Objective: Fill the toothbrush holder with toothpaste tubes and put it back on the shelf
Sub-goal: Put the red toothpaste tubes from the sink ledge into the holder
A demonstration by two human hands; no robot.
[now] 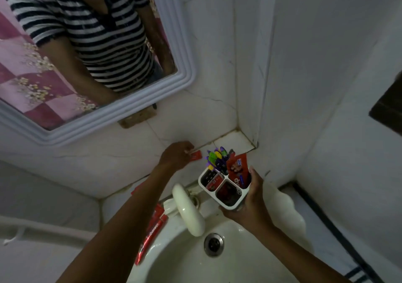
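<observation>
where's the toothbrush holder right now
In the head view, the toothbrush holder is held in the right hand above the back of the sink, just right of the tap.

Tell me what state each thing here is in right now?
Toothbrush holder: held over the sink, partly filled.
Right hand: gripping the holder.
Left hand: grasping a red tube on the shelf.
Toothbrushes: standing in the holder.
Red tubes: lying beside the sink.
Tap: no water visible.

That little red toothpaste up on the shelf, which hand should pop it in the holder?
Left. The left hand already touches the red tube, while the right hand is busy gripping the holder.
</observation>
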